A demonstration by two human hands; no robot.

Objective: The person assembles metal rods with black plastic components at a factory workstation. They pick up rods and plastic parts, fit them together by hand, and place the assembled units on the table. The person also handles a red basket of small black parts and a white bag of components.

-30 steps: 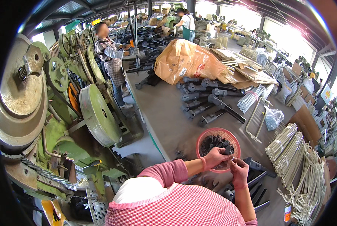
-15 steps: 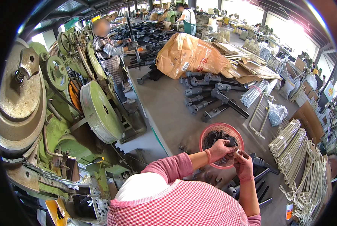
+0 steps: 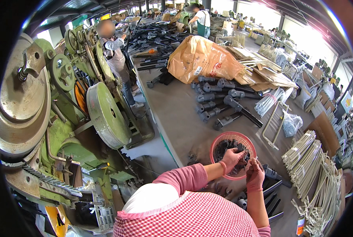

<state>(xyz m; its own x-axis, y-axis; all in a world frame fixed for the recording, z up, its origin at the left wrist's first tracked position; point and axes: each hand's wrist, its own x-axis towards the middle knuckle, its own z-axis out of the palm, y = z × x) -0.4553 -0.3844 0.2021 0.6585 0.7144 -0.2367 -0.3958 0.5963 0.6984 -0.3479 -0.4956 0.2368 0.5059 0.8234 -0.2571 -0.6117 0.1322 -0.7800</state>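
Note:
A pink plastic basket [image 3: 252, 147] of small black parts [image 3: 223, 146] stands on the table in front of me. My left hand [image 3: 232, 158], in a pinkish glove with bare fingertips, is over the basket with its fingers curled at the black parts. Whether one of those parts is between its fingers is hard to see. Beside the basket's right rim, my right hand [image 3: 255, 177] is raised in a pinch. Whatever its fingertips hold is too small to name.
Grey-jointed black tubes [image 3: 229, 104] lie beyond the basket, near an orange plastic sack [image 3: 202, 59]. Bundles of thin rods [image 3: 308, 166] and a bag of small metal pieces [image 3: 291, 123] are at right. Green machines [image 3: 107, 114] line the left; a co-worker [image 3: 115, 55] stands beside them.
My left hand has lowered from beside my right hand into the basket; the black piece seen in it before no longer shows clearly. My right hand stays pinched. The co-worker's arms have risen.

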